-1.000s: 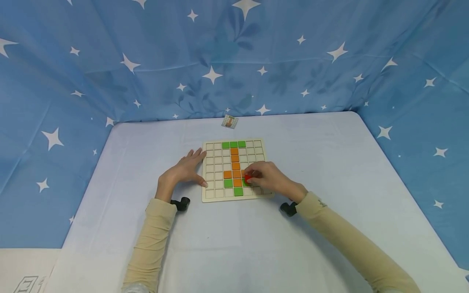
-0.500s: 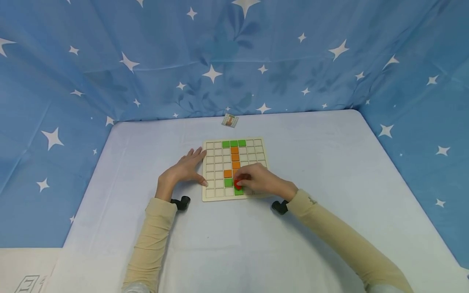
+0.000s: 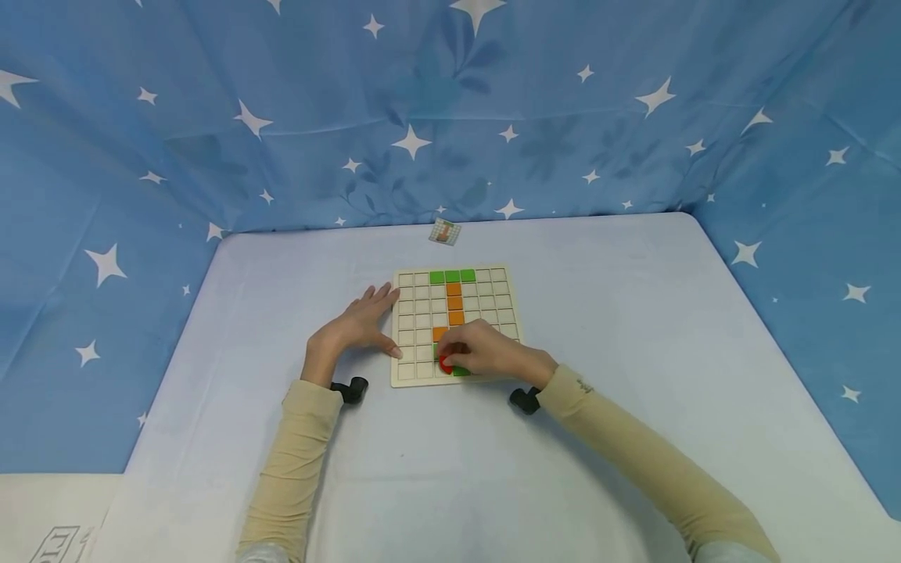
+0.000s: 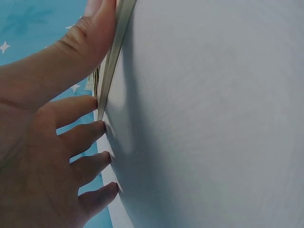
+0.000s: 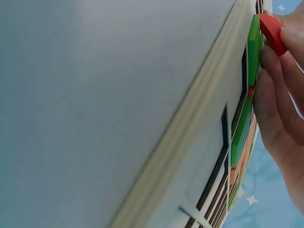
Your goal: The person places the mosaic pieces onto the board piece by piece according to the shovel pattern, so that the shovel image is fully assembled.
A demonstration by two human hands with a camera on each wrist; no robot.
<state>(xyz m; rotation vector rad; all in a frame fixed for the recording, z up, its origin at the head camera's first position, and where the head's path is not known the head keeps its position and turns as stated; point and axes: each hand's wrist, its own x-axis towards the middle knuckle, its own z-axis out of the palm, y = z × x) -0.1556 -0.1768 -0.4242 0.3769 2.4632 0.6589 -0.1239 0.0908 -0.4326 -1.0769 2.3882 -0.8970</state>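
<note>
A cream grid board (image 3: 422, 381) lies on the white table, with green tiles (image 3: 453, 277) along its far row and a column of orange tiles (image 3: 455, 303) below them. My right hand (image 3: 489, 350) pinches a red piece with a curved edge (image 5: 271, 31) between thumb and fingers, over the near rows. In the right wrist view the piece is right at a green tile (image 5: 254, 52). My left hand (image 3: 355, 328) has its fingers spread at the board's left edge, thumb against its side (image 4: 111, 61). My right hand hides part of the pattern.
A small card (image 3: 445, 231) with a printed grid picture lies behind the board, near the table's far edge. A blue curtain with white stars (image 3: 411, 142) surrounds the table at the back and sides. Black wrist cameras (image 3: 350, 390) sit under both wrists.
My right hand has moved left and slightly nearer across the board with the red piece, from the right-hand green tile toward the near row. My left hand has stayed at the board's edge.
</note>
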